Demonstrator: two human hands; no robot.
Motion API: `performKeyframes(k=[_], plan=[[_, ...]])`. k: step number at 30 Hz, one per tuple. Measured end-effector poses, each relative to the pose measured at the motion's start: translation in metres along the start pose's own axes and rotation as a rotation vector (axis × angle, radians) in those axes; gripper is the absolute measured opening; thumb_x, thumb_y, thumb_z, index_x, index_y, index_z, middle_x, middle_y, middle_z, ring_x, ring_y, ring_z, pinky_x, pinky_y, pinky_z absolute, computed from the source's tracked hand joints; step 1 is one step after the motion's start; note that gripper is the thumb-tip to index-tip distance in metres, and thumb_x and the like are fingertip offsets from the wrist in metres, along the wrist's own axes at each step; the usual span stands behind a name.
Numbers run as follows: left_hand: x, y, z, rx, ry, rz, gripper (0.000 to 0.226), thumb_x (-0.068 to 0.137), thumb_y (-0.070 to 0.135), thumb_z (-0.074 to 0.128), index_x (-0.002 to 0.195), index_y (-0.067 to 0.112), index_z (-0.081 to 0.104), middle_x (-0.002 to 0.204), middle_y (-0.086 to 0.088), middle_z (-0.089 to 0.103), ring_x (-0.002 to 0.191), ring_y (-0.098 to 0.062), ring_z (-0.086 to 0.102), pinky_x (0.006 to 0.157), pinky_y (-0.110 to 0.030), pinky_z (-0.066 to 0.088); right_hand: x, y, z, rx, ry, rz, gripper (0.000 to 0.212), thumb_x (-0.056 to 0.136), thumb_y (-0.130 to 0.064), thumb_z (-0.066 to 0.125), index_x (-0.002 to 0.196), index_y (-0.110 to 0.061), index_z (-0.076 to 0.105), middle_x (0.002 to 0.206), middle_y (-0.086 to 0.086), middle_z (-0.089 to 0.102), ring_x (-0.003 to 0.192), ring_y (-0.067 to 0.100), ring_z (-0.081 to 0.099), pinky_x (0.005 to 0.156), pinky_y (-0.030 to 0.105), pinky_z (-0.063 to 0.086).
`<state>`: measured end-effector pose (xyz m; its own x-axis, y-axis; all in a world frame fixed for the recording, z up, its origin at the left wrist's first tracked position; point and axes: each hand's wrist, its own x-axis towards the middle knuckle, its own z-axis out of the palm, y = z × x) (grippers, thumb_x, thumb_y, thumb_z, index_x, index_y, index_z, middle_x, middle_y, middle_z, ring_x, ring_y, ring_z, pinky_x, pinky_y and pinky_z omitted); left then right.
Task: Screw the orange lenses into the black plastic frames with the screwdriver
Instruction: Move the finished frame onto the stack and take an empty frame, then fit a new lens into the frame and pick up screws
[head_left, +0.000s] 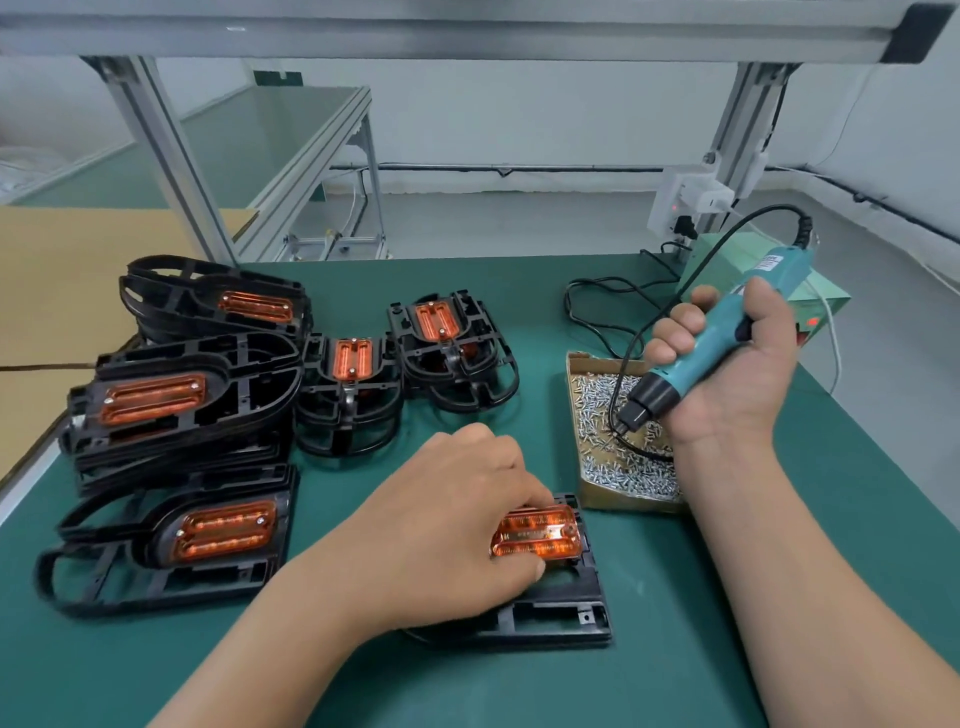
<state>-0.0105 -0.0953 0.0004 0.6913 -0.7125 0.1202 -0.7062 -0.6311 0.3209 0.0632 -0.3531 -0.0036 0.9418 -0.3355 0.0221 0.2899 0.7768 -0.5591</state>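
Note:
A black plastic frame lies flat on the green mat in front of me. An orange lens sits on its far end. My left hand rests on the frame, fingers pinching the lens's left end. My right hand grips a teal electric screwdriver, tilted with its black tip down over the cardboard screw tray of several small silver screws. The bit itself is hard to make out.
Stacks of black frames with orange lenses fitted stand at the left and the middle back. The screwdriver's black cable loops to a green power box at the right. An aluminium post rises behind the left stacks.

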Motion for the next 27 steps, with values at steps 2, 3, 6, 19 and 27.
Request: performKeyframes(k=[2, 3, 6, 19, 27], plan=[[-0.001, -0.001, 0.002, 0.014, -0.016, 0.012, 0.035, 0.089, 0.056, 0.059, 0.12, 0.043, 0.068, 0.095, 0.016, 0.049, 0.099, -0.009, 0.041, 0.092, -0.034, 0.042, 0.001, 0.0, -0.001, -0.006, -0.001, -0.001, 0.03, 0.098, -0.045, 0.058, 0.09, -0.016, 0.061, 0.075, -0.003, 0.046, 0.058, 0.012, 0.041, 0.052, 0.025, 0.039], [-0.002, -0.001, 0.003, 0.014, -0.018, 0.016, 0.036, 0.089, 0.056, 0.059, 0.121, 0.043, 0.067, 0.095, 0.015, 0.049, 0.099, -0.009, 0.041, 0.093, -0.033, 0.042, 0.001, 0.001, -0.001, -0.006, -0.003, -0.001, 0.03, 0.098, -0.045, 0.058, 0.09, -0.016, 0.061, 0.075, -0.003, 0.046, 0.058, 0.012, 0.041, 0.052, 0.025, 0.039], [-0.003, -0.002, 0.004, 0.003, -0.019, 0.016, 0.04, 0.089, 0.057, 0.06, 0.126, 0.043, 0.067, 0.097, 0.017, 0.047, 0.101, -0.009, 0.041, 0.092, -0.033, 0.043, 0.002, 0.001, -0.002, -0.004, -0.003, -0.005, 0.03, 0.097, -0.044, 0.058, 0.09, -0.015, 0.061, 0.075, -0.003, 0.046, 0.057, 0.012, 0.041, 0.052, 0.025, 0.039], [-0.006, -0.013, 0.006, -0.056, -0.049, 0.036, 0.046, 0.09, 0.07, 0.061, 0.129, 0.046, 0.068, 0.1, 0.021, 0.047, 0.106, -0.003, 0.041, 0.093, -0.028, 0.042, 0.0, 0.001, 0.0, -0.017, 0.006, -0.007, 0.029, 0.098, -0.043, 0.058, 0.091, -0.015, 0.061, 0.076, -0.002, 0.046, 0.058, 0.013, 0.042, 0.052, 0.025, 0.039], [-0.006, -0.015, 0.01, -0.125, -0.063, 0.038, 0.02, 0.098, 0.055, 0.063, 0.114, 0.046, 0.071, 0.125, 0.027, 0.041, 0.127, -0.001, 0.04, 0.103, -0.029, 0.043, -0.001, 0.001, 0.0, -0.016, 0.006, -0.01, 0.029, 0.099, -0.042, 0.057, 0.092, -0.015, 0.06, 0.076, -0.001, 0.046, 0.058, 0.013, 0.043, 0.052, 0.026, 0.04]])
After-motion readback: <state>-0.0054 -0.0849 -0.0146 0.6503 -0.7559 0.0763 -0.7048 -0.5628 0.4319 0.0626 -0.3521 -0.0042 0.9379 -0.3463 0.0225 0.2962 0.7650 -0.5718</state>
